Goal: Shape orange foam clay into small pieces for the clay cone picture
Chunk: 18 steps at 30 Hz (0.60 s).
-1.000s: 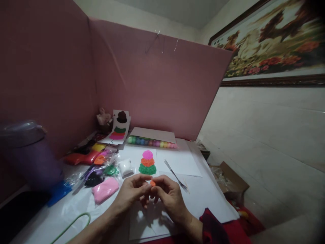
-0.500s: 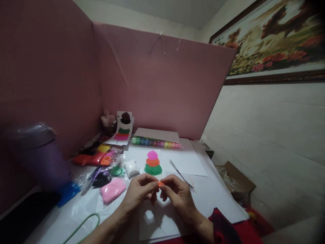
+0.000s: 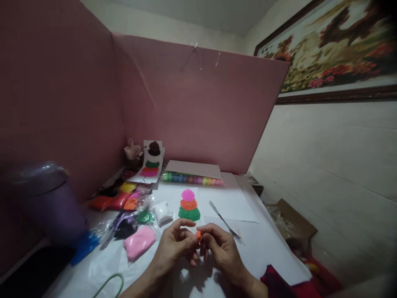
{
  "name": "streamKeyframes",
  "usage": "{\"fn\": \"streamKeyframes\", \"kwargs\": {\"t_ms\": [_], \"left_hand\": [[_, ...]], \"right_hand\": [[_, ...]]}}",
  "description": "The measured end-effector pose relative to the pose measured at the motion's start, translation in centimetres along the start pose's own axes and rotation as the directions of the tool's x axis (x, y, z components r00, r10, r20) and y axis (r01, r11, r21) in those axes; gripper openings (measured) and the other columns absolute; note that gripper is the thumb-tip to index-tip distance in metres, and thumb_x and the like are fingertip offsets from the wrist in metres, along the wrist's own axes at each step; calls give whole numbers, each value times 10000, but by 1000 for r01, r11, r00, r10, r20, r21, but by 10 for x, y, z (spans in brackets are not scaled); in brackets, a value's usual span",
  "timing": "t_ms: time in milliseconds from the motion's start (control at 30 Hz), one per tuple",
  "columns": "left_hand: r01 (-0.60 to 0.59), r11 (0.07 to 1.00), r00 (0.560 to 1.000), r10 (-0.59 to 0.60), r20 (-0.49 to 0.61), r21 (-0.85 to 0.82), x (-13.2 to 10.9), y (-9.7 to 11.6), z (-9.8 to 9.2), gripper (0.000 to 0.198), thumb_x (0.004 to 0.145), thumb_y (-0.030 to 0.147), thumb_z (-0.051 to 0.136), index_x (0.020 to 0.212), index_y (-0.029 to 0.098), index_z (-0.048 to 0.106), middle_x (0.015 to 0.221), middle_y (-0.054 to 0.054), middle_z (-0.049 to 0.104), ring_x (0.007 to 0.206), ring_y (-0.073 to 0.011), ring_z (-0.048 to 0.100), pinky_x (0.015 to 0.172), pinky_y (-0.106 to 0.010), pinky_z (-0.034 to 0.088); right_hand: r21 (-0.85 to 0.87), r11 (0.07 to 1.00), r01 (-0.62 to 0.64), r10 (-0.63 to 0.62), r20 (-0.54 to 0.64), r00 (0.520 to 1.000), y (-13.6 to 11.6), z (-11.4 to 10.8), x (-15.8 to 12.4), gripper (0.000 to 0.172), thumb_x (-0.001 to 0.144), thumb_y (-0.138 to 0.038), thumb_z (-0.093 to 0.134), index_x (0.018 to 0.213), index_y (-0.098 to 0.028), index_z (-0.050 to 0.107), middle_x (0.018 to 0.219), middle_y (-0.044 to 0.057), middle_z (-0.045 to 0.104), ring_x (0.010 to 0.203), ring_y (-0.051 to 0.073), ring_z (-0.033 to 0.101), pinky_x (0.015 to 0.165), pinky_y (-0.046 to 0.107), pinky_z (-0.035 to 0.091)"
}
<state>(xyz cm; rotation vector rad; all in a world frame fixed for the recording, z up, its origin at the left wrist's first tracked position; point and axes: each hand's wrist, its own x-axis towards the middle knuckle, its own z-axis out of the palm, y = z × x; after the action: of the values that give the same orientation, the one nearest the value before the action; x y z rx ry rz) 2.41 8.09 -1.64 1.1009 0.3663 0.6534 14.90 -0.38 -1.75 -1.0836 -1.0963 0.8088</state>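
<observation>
A small lump of orange modelling clay (image 3: 199, 236) is between the fingertips of both hands, above the table. My left hand (image 3: 173, 247) has its thumb against the clay, the index finger raised off it and the other fingers curled below. My right hand (image 3: 226, 253) pinches the lump between thumb and bent index finger. Just beyond the fingers lies a paper with a stacked clay figure (image 3: 188, 205), pink on top, orange in the middle and green at the bottom. To the right of it rests a metal fork (image 3: 225, 220), with thin sticks beside its tines.
Bags of coloured clay, including a pink one (image 3: 139, 243) and a white one (image 3: 162, 212), crowd the left. Behind stand a finished clay picture (image 3: 151, 163) and a pack of coloured clay balls (image 3: 192, 179). A purple lidded container (image 3: 52, 203) is far left; a cardboard box (image 3: 293, 217) lies right.
The orange clay has turned from a flat piece to an upright lump between the fingers. My left index finger has lifted away. The whole view has shifted slightly upward.
</observation>
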Motion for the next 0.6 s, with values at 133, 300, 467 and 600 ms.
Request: {"fn": "streamKeyframes", "kwargs": {"t_ms": [133, 300, 467, 600], "left_hand": [[12, 998, 1000, -13, 18, 62, -4, 3, -1, 327, 643, 337, 743, 819, 93, 615, 550, -30, 646, 379, -111, 553, 368, -214, 454], [28, 988, 999, -34, 37, 154, -8, 8, 5, 285, 681, 359, 702, 756, 92, 635, 552, -41, 652, 391, -103, 540, 394, -216, 451], [-9, 981, 997, 24, -73, 195, -5, 9, 8, 256, 677, 353, 708, 690, 112, 622, 500, -2, 612, 356, -88, 510, 369, -194, 397], [-76, 987, 991, 91, -102, 143, -4, 6, 5, 239, 671, 340, 717, 737, 117, 661, 540, 12, 595, 410, -93, 526, 397, -206, 429]], "right_hand": [[-75, 996, 56, -53, 40, 998, -4, 2, -3, 120, 788, -271, 656, 822, -158, 677, 735, 24, 581, 541, 101, 544, 482, 210, 445], [-63, 995, 73, -71, 26, 997, -6, 3, -4, 118, 798, -257, 647, 842, -149, 667, 672, 10, 584, 517, 96, 545, 475, 206, 452], [83, 997, 5, -4, -12, 1000, -4, 0, -1, 181, 786, -300, 655, 810, -122, 628, 597, 5, 595, 462, 93, 541, 419, 194, 457], [123, 992, -29, 40, -95, 995, 0, -4, 4, 244, 764, -340, 668, 819, -107, 618, 638, 26, 617, 453, 103, 568, 355, 173, 438]]}}
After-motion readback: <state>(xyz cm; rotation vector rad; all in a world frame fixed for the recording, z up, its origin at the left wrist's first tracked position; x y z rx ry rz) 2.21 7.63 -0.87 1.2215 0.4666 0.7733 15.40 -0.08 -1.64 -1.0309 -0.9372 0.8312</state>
